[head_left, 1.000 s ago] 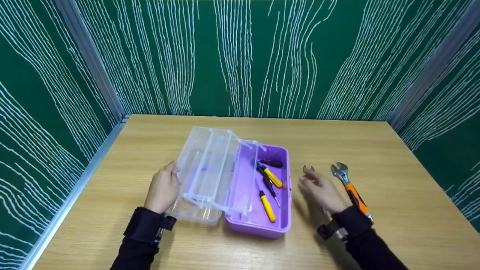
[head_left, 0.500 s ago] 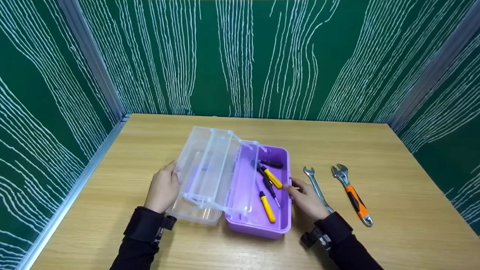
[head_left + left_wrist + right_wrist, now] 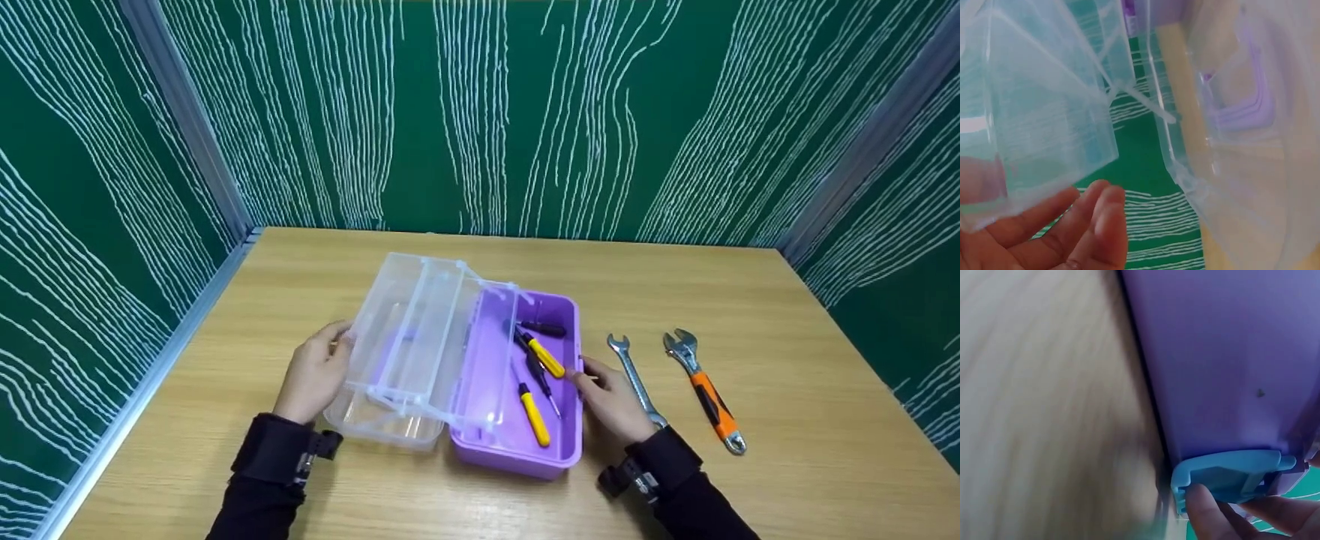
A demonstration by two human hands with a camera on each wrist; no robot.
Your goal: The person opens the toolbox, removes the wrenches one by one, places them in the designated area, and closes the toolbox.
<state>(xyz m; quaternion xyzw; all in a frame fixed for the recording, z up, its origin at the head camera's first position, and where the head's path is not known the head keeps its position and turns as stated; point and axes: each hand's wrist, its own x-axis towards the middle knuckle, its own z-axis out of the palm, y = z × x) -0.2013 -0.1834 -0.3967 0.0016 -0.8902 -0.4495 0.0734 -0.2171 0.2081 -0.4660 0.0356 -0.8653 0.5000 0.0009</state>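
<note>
A purple toolbox (image 3: 517, 466) stands with its clear lid (image 3: 386, 433) folded out to the left and a clear tray (image 3: 420, 330) raised above the lid. At the tray's left edge is my left hand (image 3: 313, 371); in the left wrist view its fingers are loosely bent beside the tray, apparently without gripping it. My right hand (image 3: 616, 401) holds the toolbox's right wall, thumb at the rim, fingers on a blue latch (image 3: 1230, 464) in the right wrist view. Inside lie screwdrivers with yellow handles (image 3: 534, 414) and black-handled screwdrivers (image 3: 544, 328).
Right of the toolbox lie an open-end wrench (image 3: 634, 375), partly behind the right hand, and an adjustable wrench (image 3: 705, 394) with an orange-and-black handle. The wooden table (image 3: 810, 360) is bounded by green walls (image 3: 412, 112) with white wavy lines.
My right hand has come left from above the open-end wrench to the toolbox's right wall. Lately my left hand has eased slightly left from the tray's edge, its fingers loosening.
</note>
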